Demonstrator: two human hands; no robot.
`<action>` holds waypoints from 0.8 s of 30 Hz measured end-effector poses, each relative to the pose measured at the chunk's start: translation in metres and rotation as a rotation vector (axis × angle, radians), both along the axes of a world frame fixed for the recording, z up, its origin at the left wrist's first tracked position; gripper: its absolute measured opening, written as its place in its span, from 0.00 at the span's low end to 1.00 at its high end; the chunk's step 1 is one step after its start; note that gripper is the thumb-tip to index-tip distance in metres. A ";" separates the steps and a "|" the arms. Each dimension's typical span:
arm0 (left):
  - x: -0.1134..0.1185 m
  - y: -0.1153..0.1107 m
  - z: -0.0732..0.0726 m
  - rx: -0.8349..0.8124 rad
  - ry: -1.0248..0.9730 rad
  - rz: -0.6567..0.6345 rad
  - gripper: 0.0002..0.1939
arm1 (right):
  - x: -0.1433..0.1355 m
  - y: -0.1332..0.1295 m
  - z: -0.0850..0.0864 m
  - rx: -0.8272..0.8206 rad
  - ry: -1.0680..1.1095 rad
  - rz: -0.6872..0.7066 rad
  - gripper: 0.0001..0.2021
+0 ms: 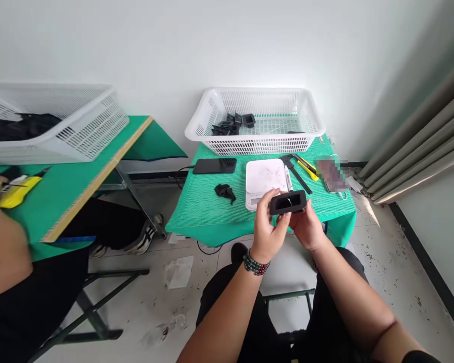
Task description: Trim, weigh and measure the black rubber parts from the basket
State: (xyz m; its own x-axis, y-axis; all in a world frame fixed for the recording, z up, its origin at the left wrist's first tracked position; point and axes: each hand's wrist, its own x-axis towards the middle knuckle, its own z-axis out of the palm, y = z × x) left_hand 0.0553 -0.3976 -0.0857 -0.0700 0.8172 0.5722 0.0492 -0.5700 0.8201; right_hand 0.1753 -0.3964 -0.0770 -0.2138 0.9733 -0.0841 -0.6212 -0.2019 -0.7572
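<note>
Both hands grip a black rectangular plastic part (275,207) with a hollow, rimmed opening turned up toward me. My left hand (269,228) pinches its left end and near side, a beaded bracelet round the wrist. On the part's right end, my right hand (307,225) closes with its fingers partly hidden underneath. Just behind the part lies a white digital scale (265,176), dark specks on its plate. Black calipers (299,177) rest beside the scale, next to a yellow utility knife (308,170). Black scraps (225,192) sit to the scale's left.
A white plastic basket (265,147) with several black parts stands at the table's back. A black phone (214,166) lies front left of it; another phone (332,175) is at the right edge. Leftward, a co-worker's arm (3,232) reaches over a second green-covered table (71,189).
</note>
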 end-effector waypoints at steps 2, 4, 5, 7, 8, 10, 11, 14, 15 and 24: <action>0.003 0.011 0.007 -0.039 -0.085 -0.008 0.23 | -0.001 0.010 0.006 0.053 -0.085 -0.058 0.37; 0.005 0.024 0.017 -0.088 -0.153 -0.009 0.18 | -0.002 0.023 0.017 0.101 -0.178 -0.106 0.36; 0.006 0.031 0.022 -0.099 -0.172 -0.010 0.17 | -0.003 0.030 0.023 0.124 -0.220 -0.123 0.35; 0.003 0.043 0.032 -0.067 -0.188 0.011 0.15 | -0.005 0.042 0.035 0.171 -0.273 -0.141 0.32; 0.000 0.047 0.035 -0.023 -0.186 0.036 0.13 | -0.005 0.046 0.039 0.195 -0.296 -0.139 0.31; -0.010 0.052 0.035 0.085 -0.173 0.111 0.11 | -0.003 0.050 0.041 0.235 -0.347 -0.179 0.29; -0.015 0.052 0.032 0.132 -0.160 0.149 0.10 | -0.002 0.049 0.040 0.246 -0.370 -0.208 0.29; -0.032 0.047 0.017 0.178 -0.106 0.234 0.08 | 0.005 0.038 0.030 0.242 -0.406 -0.245 0.28; -0.035 0.045 0.012 0.163 -0.087 0.245 0.09 | 0.007 0.033 0.027 0.236 -0.414 -0.224 0.28; -0.025 0.047 0.000 0.187 -0.028 0.173 0.24 | 0.007 0.038 0.019 0.402 -0.494 -0.122 0.26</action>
